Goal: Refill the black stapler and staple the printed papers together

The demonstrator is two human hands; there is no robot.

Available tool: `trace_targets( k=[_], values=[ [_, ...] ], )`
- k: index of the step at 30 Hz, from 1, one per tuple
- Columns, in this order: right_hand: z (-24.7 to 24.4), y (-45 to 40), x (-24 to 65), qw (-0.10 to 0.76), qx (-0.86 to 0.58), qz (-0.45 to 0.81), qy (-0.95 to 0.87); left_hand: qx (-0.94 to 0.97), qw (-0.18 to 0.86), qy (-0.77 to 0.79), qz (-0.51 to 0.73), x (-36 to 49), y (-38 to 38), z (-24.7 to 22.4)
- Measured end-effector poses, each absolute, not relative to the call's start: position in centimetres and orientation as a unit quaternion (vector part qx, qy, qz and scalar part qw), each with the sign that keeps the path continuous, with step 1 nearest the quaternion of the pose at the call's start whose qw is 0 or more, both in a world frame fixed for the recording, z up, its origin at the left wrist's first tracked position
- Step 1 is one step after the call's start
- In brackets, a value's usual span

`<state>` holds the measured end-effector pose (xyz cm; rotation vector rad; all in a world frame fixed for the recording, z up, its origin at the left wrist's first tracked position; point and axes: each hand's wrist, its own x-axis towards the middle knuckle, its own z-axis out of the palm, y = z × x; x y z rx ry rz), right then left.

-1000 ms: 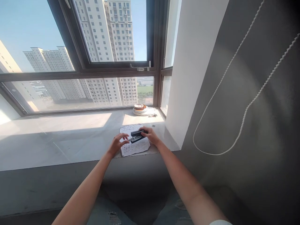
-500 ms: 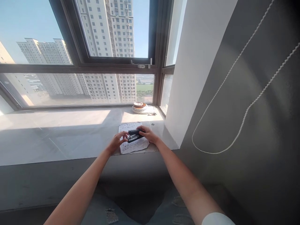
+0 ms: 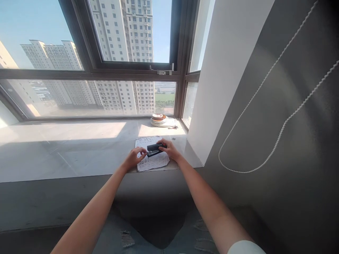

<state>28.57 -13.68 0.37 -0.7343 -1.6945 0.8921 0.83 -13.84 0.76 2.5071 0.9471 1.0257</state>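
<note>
A black stapler point(image 3: 153, 152) is held above a sheet of paper point(image 3: 150, 164) covered in handwriting. Its top arm is raised away from the base, and the metal magazine shows in the gap. My right hand point(image 3: 168, 148) grips the rear end, thumb on the near side and fingers behind. At the front end, my left hand point(image 3: 135, 157) has its thumb and forefinger pinched close together against the magazine tip. Whether something small is between those fingertips is too fine to make out. The paper lies on the sill near its front edge.
The pale window sill point(image 3: 66, 155) ends in a front edge just below the paper. Stacked plates point(image 3: 159, 121) stand at the back near the window, beside a small dark tangled item point(image 3: 173, 127). A small grey piece point(image 3: 173, 138) lies right of the paper. A beaded cord point(image 3: 245, 172) hangs at right.
My left fingertips have come closer together and onto the stapler's front end. The stapler has tilted slightly, still in my right hand. The view has shifted a little.
</note>
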Motion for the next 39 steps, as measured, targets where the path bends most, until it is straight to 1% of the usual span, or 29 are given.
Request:
trace_targets(
  k=[7,14,20,26,34,39],
  values=[
    [0.45,-13.58,28.52,0.518,-0.304,0.359,-0.714,0.869,0.126,0.313,0.363,0.76,-13.78,0.59],
    [0.27,-13.35,28.68,0.540,-0.314,0.345,-0.700,0.870,0.122,0.306,0.368,0.68,-14.00,0.90],
    [0.20,-13.22,28.68,0.531,-0.321,0.343,-0.705,0.873,0.136,0.311,0.350,0.83,-14.16,1.24],
    [0.07,-13.18,28.69,0.524,-0.321,0.335,-0.714,0.873,0.128,0.319,0.347,0.77,-14.12,1.11],
    [-0.08,-13.13,28.84,0.539,-0.339,0.338,-0.693,0.867,0.106,0.328,0.359,0.98,-14.51,1.41],
    [0.13,-13.33,28.73,0.526,-0.340,0.332,-0.705,0.871,0.110,0.320,0.357,0.87,-14.14,1.02]
  ],
)
